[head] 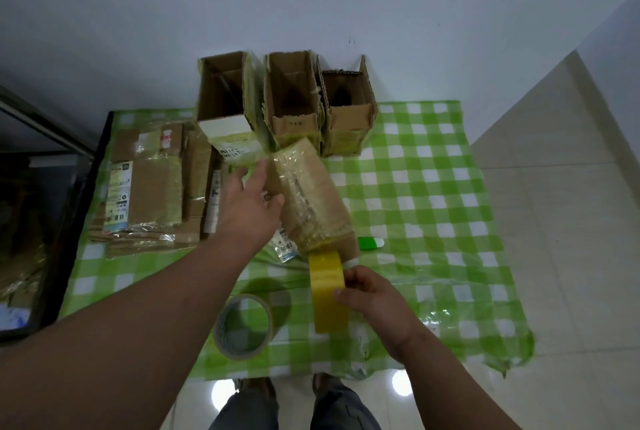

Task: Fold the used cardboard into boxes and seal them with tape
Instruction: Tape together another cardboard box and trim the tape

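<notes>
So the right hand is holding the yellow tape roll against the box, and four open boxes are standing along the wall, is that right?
Not quite. The head view shows three open boxes along the wall, not four. The rest holds: the right hand holds the yellow tape roll against the box that the left hand steadies.

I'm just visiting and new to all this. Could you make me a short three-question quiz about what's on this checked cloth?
1. True or false: the right hand holds the yellow tape roll.
2. How many open boxes stand in the row at the back?
3. The left hand rests on: A) the taped box, B) the flat cardboard pile, C) the green cutter.

Key: 1 true; 2 three; 3 A.
</notes>
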Available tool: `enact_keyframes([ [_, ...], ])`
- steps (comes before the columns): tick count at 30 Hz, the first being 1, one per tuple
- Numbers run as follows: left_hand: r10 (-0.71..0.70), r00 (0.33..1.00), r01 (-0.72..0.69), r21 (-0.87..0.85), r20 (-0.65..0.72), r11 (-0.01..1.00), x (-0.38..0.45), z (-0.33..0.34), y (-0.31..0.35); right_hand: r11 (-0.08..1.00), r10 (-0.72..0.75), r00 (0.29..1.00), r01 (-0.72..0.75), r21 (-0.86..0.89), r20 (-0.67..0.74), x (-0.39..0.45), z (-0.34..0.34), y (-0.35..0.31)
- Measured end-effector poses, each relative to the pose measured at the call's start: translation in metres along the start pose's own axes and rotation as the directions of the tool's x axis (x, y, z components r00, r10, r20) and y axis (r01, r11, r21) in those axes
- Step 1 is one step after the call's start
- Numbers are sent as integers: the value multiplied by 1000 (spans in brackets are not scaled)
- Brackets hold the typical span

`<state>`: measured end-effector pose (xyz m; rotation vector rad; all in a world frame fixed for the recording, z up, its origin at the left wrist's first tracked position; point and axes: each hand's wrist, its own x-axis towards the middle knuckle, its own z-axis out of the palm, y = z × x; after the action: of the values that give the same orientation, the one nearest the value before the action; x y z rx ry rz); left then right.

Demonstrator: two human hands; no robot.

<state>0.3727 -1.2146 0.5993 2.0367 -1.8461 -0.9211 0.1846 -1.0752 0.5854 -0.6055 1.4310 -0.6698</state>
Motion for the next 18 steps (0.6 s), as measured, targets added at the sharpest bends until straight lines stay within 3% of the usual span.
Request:
enact_keyframes([
  [2,-231,973,231,-204,22,951,-11,9,1,996,-62,992,55,-69,-113,7,-5,-12],
  [4,-392,902,431,-401,180,808,-19,20,2,977,-172,947,128,-172,-272,18,-11,-23],
  [6,-410,832,555,-543,374,630,-27,30,2,944,-248,905,145,-298,-345,30,-12,-35],
  [8,-382,806,592,-607,452,530,-32,36,4,919,-265,921,152,-364,-285,39,-9,-48],
  [11,-346,842,540,-632,415,556,-33,39,8,866,-291,946,198,-460,-141,50,0,-60],
  [13,-331,883,469,-621,333,628,-33,36,9,845,-304,943,202,-496,-134,52,5,-63],
  [15,-322,913,407,-597,249,692,-33,31,8,865,-293,947,203,-459,-133,53,7,-66],
  [18,-333,925,372,-630,185,682,-32,21,5,924,-256,962,215,-317,-94,50,12,-72],
])
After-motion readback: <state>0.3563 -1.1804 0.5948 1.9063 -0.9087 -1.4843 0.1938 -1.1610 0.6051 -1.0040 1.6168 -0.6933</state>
